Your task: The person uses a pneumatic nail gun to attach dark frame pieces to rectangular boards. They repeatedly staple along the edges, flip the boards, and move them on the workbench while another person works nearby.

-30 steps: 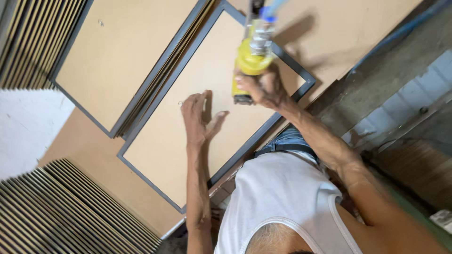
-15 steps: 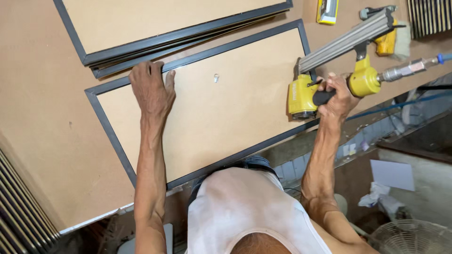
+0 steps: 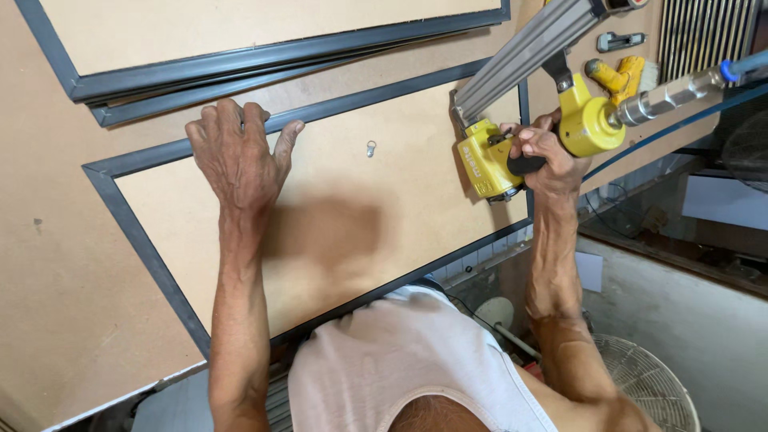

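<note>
A grey picture frame (image 3: 128, 220) with a brown backing board lies face down on the tan worktable (image 3: 48, 304). My left hand (image 3: 236, 152) rests flat on the frame's far edge, fingers over the grey moulding. My right hand (image 3: 544, 152) grips the black handle of a yellow pneumatic nail gun (image 3: 488, 164), whose nose sits on the backing board near the frame's right edge. Its long grey magazine (image 3: 536, 48) slants up to the right. A small metal hanger ring (image 3: 371, 148) lies on the board between my hands.
Another grey frame (image 3: 240, 60) lies beyond, with loose mouldings under it. A second yellow tool (image 3: 616, 76) and a small metal tool (image 3: 620, 38) lie at the far right. A blue air hose (image 3: 744, 68) runs off right. A fan grille (image 3: 648, 384) stands below the table edge.
The view has swung and closed in. My left hand has stayed on the frame's far edge, and the nail gun has stayed at the right edge of the frame.
</note>
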Available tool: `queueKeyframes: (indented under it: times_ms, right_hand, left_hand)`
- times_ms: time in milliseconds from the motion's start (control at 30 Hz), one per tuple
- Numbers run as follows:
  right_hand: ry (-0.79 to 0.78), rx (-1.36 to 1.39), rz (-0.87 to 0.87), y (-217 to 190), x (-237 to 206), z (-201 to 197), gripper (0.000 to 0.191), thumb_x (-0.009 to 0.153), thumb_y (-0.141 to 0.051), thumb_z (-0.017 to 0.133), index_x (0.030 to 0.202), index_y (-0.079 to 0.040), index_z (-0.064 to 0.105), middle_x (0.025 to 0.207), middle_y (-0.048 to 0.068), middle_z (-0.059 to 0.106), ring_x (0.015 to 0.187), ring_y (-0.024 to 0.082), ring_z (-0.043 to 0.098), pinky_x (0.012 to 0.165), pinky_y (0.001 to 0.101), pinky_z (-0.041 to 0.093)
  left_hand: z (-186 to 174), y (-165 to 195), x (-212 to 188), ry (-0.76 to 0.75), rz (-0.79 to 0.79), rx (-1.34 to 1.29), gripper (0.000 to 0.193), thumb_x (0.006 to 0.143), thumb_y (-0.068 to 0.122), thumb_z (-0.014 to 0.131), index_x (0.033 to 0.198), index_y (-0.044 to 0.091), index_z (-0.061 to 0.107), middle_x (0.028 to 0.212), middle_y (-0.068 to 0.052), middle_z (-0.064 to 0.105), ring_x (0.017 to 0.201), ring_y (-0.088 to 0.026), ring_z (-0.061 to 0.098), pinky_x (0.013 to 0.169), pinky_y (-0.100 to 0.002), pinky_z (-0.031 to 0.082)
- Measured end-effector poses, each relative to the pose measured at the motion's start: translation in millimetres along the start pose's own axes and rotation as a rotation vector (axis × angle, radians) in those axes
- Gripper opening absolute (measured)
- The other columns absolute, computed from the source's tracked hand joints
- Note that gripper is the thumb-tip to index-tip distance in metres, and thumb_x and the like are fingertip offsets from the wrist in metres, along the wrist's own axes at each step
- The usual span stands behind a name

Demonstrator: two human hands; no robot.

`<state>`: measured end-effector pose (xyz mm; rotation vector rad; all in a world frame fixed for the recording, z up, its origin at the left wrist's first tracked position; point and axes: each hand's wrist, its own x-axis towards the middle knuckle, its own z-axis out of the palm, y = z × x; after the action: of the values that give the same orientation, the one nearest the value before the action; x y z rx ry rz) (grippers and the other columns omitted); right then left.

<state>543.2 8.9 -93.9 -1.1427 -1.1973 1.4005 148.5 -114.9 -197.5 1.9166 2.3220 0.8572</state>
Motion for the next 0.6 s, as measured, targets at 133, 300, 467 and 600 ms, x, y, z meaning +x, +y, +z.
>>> queueKeyframes:
  times_ms: [133, 300, 467, 600]
  right_hand:
    - [-0.020, -0.056, 0.016, -9.2, 5.0, 4.4, 0.014, 0.087, 0.006, 0.062, 0.099, 0.005, 0.055, 0.078, 0.010, 0.056, 0.060, 0.024, 0.060, 0.094, 0.0508, 0.064]
    - [0.002, -0.099, 0.064, -17.4, 8.7, 11.0, 0.019, 0.087, 0.003, 0.064, 0.104, 0.004, 0.054, 0.082, 0.012, 0.062, 0.069, 0.026, 0.067, 0.088, 0.0485, 0.061]
    - [-0.074, -0.125, 0.051, -22.6, 14.3, 14.8, 0.020, 0.088, 0.002, 0.065, 0.106, 0.004, 0.056, 0.082, 0.014, 0.066, 0.067, 0.023, 0.065, 0.097, 0.0532, 0.063]
    - [-0.068, -0.150, 0.058, -28.7, 6.2, 22.2, 0.019, 0.087, 0.004, 0.065, 0.103, 0.002, 0.056, 0.078, 0.011, 0.061, 0.068, 0.024, 0.066, 0.101, 0.0559, 0.061]
  left_hand:
    - [4.1, -3.1, -2.4, 0.034, 0.033, 0.038, 0.051, 0.101, 0.055, 0.076, 0.091, 0.007, 0.062, 0.091, -0.007, 0.045, 0.094, -0.024, 0.041, 0.084, -0.040, 0.033]
    - [9.5, -5.1, -5.3, 0.044, 0.031, 0.025, 0.052, 0.101, 0.056, 0.076, 0.089, 0.008, 0.061, 0.091, -0.006, 0.045, 0.094, -0.024, 0.041, 0.084, -0.041, 0.033]
    - [13.8, -6.3, -5.3, 0.053, 0.039, 0.029, 0.053, 0.101, 0.057, 0.076, 0.088, 0.008, 0.061, 0.092, -0.006, 0.045, 0.095, -0.024, 0.041, 0.085, -0.041, 0.033]
    - [11.7, -3.9, -1.6, 0.038, 0.027, -0.005, 0.052, 0.097, 0.055, 0.079, 0.086, 0.007, 0.062, 0.094, -0.006, 0.045, 0.093, -0.024, 0.041, 0.082, -0.042, 0.033]
